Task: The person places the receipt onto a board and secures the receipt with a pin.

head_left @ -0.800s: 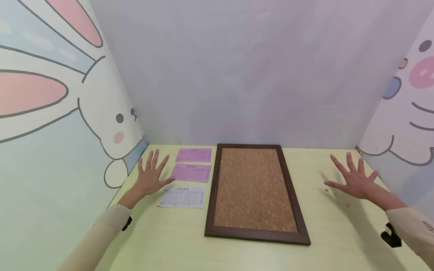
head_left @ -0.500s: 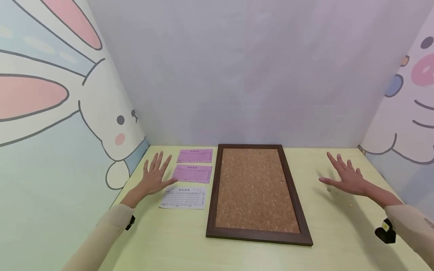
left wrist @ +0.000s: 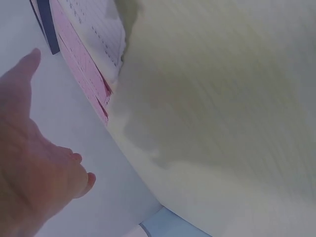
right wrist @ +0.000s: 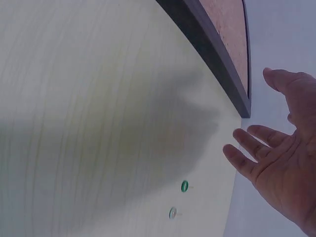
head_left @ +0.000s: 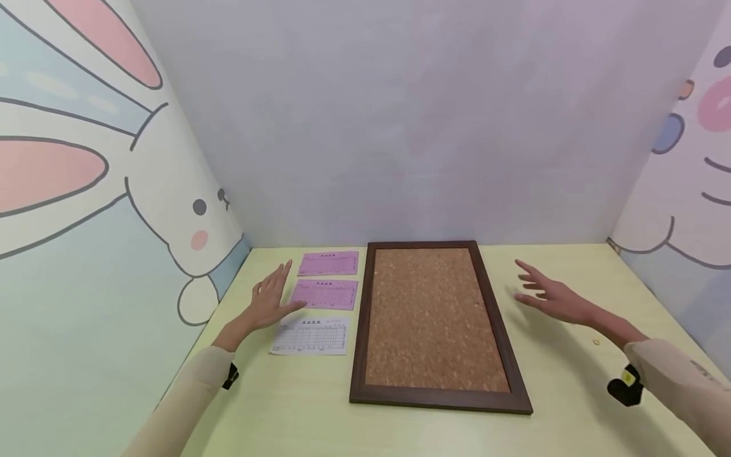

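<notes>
My left hand (head_left: 266,303) hovers over the table with its fingers straight, left of the paper slips. Its thumb tip overlaps the lower edge of the middle, pink slip (head_left: 325,292) in the head view. Behind that slip lies another pink slip (head_left: 328,262); in front is a white printed form (head_left: 311,336). A dark-framed corkboard (head_left: 434,317) lies flat to their right. Beyond its right side, my right hand (head_left: 556,303) is held in the air, fingers extended and holding nothing. A green thumbtack (right wrist: 184,186) and a clear thumbtack (right wrist: 172,213) are below the right hand.
The pale yellow table (head_left: 411,435) meets a grey back wall (head_left: 400,139). On the left stands a side panel with a rabbit drawing (head_left: 188,222); on the right is one with a pink-nosed cartoon (head_left: 685,190). Dark devices are strapped to both wrists.
The right hand has swung left toward the corkboard and turned more sideways. My left hand has shifted slightly right, its fingers drawing closer together. Papers and board stay put.
</notes>
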Demonstrator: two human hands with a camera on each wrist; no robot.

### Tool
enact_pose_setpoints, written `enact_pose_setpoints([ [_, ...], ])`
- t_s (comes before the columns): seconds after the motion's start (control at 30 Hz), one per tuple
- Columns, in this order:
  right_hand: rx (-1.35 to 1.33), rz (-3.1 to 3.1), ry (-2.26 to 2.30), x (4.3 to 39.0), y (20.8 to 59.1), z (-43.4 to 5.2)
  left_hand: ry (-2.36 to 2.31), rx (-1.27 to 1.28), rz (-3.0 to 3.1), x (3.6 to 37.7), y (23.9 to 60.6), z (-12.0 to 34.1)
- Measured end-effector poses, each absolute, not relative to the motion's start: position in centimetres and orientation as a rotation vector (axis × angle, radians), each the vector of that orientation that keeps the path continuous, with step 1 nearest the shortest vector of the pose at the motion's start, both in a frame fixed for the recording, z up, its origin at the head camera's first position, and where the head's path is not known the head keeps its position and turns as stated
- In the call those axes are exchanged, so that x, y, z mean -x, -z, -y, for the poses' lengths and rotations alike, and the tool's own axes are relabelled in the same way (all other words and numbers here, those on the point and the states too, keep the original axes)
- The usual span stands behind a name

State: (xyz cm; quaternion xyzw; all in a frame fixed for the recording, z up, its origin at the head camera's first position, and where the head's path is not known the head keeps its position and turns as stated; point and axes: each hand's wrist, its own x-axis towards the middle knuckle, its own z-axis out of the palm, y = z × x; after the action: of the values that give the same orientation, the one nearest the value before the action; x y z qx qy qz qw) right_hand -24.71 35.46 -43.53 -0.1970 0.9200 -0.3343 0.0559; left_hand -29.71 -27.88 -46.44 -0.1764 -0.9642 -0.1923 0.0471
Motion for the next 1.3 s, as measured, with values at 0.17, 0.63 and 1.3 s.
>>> enact_pose_setpoints([
  [0.17, 0.629, -2.682, 1.036, 25.2, 44.0, -33.3, 0.758, 0.502, 2.972, 30.4, 46.2, 27.8],
  [0.63, 0.725, -2.589, 1.008, 27.4, 45.6, -32.4, 1.158, 0.381, 3.030, 33.7, 46.8, 28.3],
  [1.3, 0.446, -2.337, 0.951, 28.9, 43.4, -31.5, 1.263, 0.022, 3.054, 40.7, 47.9, 27.0],
])
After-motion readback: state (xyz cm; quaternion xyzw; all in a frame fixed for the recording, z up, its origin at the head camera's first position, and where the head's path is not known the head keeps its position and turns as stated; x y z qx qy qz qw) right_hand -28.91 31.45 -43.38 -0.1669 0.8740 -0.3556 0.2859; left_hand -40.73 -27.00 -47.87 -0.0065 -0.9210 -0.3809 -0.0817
